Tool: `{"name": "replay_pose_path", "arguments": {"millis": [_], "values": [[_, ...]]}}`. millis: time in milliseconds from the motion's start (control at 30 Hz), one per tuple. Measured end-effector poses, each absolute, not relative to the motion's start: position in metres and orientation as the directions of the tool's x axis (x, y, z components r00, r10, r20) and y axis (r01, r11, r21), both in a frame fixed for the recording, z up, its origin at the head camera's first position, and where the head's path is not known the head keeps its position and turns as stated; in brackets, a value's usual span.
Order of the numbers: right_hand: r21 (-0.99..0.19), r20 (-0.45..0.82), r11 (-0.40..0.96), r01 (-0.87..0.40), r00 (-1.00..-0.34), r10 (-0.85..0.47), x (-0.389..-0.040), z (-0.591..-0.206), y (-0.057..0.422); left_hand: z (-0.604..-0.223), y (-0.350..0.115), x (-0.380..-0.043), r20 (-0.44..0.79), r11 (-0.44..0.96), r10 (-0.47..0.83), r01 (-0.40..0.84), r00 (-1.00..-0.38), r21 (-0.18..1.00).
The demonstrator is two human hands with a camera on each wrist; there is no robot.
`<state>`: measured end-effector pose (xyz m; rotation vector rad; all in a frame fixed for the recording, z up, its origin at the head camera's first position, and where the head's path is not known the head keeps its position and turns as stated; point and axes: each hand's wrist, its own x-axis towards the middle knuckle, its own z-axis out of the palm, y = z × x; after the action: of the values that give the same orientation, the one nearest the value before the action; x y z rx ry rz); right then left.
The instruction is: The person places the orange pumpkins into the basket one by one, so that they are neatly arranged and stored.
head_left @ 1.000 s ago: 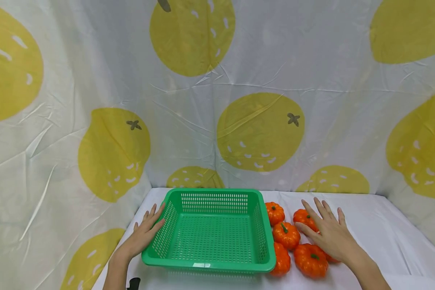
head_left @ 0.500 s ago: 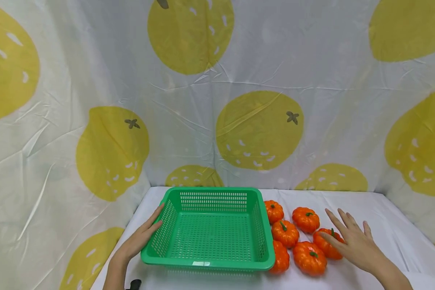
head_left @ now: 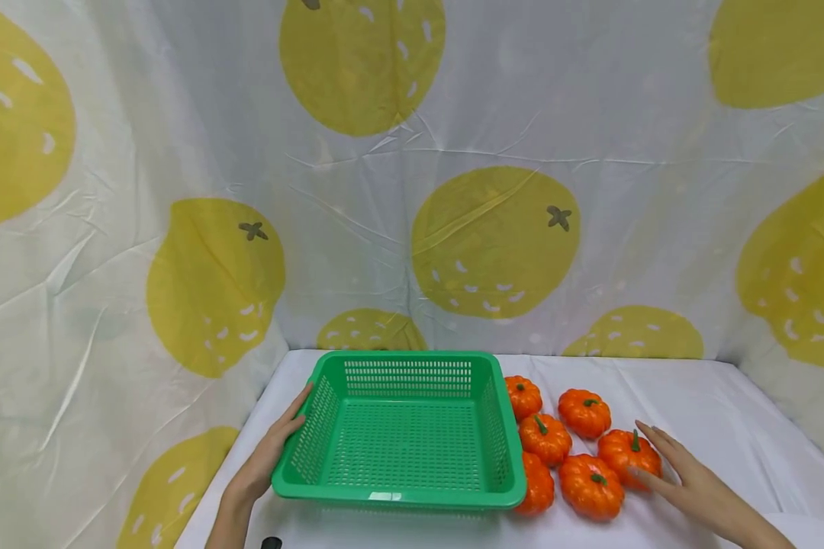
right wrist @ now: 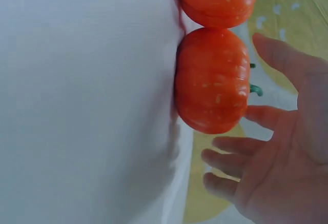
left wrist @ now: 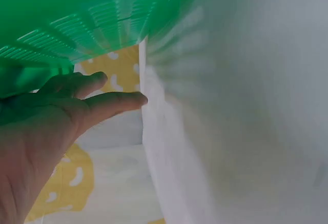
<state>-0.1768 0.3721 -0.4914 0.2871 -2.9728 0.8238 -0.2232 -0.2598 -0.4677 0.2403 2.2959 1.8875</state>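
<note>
A green plastic basket with slotted walls stands on the white cloth with nothing in it. My left hand is at its left side, fingertips right at the rim; in the left wrist view two straight fingers reach out below the slotted wall. Right of the basket lie several small orange pumpkins with green stems. Beside the rightmost pumpkin is my right hand, thumb and fingers spread apart around its right side. In the right wrist view the fingers are loosely bent close to a pumpkin, not wrapped round it.
A white cloth covers the table. Curtains printed with yellow lemons hang behind and along both sides. A small black object shows at the bottom edge near my left forearm. One pumpkin is partly hidden by the basket's right wall.
My right hand has moved right and nearer, off the pumpkins it covered, then down beside the rightmost one. The left hand stays at the basket, its fingers drawn closer to the side.
</note>
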Motion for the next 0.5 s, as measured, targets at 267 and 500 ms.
{"name": "replay_pose_path", "arguments": {"millis": [267,500], "values": [[-0.533,0.088,0.83,-0.167,-0.986,-0.142,-0.182,-0.503,0.368,-0.473,-0.255,-0.221,-0.012,0.07,0.213,0.003,-0.977,0.998],[-0.555,0.08,0.827,-0.085,-0.996,-0.049,-0.189,-0.497,0.364,-0.476,-0.252,-0.218,-0.009,0.028,0.216,-0.003,-0.976,1.0]]}}
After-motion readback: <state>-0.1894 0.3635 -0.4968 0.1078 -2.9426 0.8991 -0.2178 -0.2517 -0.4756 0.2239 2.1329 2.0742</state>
